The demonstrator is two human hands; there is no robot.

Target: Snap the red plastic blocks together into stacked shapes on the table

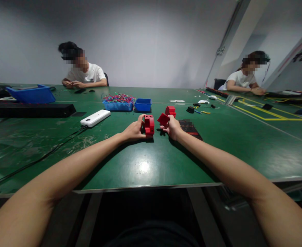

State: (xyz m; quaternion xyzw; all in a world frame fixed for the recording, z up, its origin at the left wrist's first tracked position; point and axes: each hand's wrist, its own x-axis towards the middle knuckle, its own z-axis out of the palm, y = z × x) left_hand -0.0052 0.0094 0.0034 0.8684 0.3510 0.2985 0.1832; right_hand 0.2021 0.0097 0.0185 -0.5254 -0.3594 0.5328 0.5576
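My left hand grips a red block-shaped part with a curved right side, which stands on the green table. To its right, my right hand pinches a thin, flat red piece, tilted and held just above the tabletop. The two red items are a small gap apart. Another red part stands right behind my right hand. Partly hidden by my right hand and forearm, a dark flat box lies on the table.
A blue bin of colourful wires and a smaller blue bin stand behind my hands. A white power bank with a cable lies left. Pliers lie right. Two people sit across the table.
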